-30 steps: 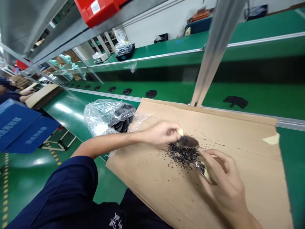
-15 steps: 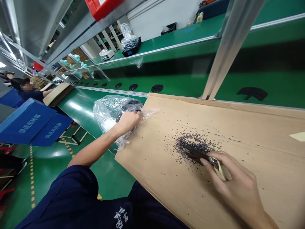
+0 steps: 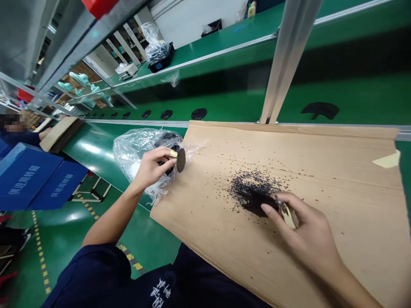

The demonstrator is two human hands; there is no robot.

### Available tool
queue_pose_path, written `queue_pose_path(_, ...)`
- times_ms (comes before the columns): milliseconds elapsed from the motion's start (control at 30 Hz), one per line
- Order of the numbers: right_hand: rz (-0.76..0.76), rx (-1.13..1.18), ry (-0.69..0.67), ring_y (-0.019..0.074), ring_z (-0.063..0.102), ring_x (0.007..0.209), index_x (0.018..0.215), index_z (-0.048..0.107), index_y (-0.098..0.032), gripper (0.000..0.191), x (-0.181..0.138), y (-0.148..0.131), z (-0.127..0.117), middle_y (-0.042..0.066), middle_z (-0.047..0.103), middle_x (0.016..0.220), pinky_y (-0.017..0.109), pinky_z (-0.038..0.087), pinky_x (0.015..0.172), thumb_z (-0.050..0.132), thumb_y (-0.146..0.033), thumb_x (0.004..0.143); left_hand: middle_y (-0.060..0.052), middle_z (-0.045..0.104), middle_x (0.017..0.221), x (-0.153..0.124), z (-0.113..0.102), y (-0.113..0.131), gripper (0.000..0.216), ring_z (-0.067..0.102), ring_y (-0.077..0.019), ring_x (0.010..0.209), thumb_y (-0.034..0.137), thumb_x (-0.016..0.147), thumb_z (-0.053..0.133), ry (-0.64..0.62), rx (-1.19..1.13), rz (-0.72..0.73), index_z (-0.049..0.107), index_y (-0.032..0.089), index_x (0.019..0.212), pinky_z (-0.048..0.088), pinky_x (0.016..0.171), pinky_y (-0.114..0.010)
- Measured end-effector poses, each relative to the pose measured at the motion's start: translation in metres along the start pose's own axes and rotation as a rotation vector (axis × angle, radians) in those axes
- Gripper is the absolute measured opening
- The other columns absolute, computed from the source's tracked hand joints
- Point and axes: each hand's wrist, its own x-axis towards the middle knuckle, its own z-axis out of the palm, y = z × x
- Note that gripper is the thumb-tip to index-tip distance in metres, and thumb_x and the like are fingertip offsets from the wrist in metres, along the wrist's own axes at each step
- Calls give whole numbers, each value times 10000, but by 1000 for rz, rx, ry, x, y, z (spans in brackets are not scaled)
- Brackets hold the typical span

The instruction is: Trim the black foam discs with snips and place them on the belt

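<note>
My left hand (image 3: 156, 167) pinches a dark round disc (image 3: 181, 160) on edge between thumb and fingertips; something pale yellow covers one fingertip. Behind that hand lies a clear plastic bag (image 3: 125, 147) with black pieces inside. My right hand (image 3: 308, 229) is closed on a dark flat piece (image 3: 258, 203), its thumb along the near edge. Against the same palm sits a cream-coloured thing with a shiny metal part (image 3: 287, 214); its kind is unclear. Under and around the flat piece, small black bits (image 3: 253, 182) are scattered over the cardboard sheet (image 3: 218, 252).
Black flat parts (image 3: 199, 114) lie in a row on the green belt behind a metal rail. An aluminium post (image 3: 282, 64) rises at the cardboard's back edge. Blue boxes (image 3: 28, 175) stand at left, near another person (image 3: 16, 132). Pale tape (image 3: 387, 159) marks the cardboard's right side.
My left hand has drawn back from the bag to the left, and the round disc now shows in its fingers. My right hand still holds the flat piece over the bits. The camera view has shifted.
</note>
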Motion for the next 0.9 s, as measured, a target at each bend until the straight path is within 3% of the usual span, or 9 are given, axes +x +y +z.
queue_pose_path(100,231,163,-71,158,553,618,856,639,-238,239,3,-5,0,-12,589,693,270,441,550,695,-468,894,-51,718,850,-18,41,26,196,685,-151,760,396,875,760,69,-507,-20,744,201,865,566,654,-261)
queue_pose_path(167,365,323,-127,170,579,686,813,622,-231,298,4,-9,0,-2,609,728,275,473,609,733,-505,847,-51,709,840,-26,75,49,156,685,-141,767,359,884,764,58,-692,-30,750,204,867,560,649,-244)
queue_pose_path(267,573,586,-128,171,588,706,839,633,-219,383,5,-13,2,2,643,760,294,499,652,801,-553,755,-47,694,860,-32,114,80,54,675,-126,788,269,895,752,-21,-774,13,760,216,900,552,664,-232)
queue_pose_path(333,662,698,-100,156,575,678,873,660,-210,417,4,-15,3,-5,649,755,289,493,640,844,-542,701,-40,677,871,-33,128,91,51,660,-121,799,207,891,742,-45,-726,76,764,221,935,549,691,-239)
queue_pose_path(500,707,794,-84,162,611,724,907,710,-206,417,3,-16,3,8,695,795,282,499,657,878,-504,669,-30,657,908,-32,133,88,177,651,-125,844,113,863,729,26,-566,157,759,223,998,546,727,-253)
queue_pose_path(700,726,821,-69,183,671,802,973,725,-212,465,2,-15,3,31,748,908,307,554,740,893,-510,658,-20,677,889,-31,129,88,175,655,-124,816,114,853,731,72,-470,220,751,226,986,549,700,-254)
queue_pose_path(900,685,828,-86,211,698,927,958,726,-225,440,3,-14,1,32,760,980,346,565,871,899,-503,663,-32,706,920,-28,128,89,135,682,-134,838,141,874,715,37,-453,212,740,216,983,577,719,-270)
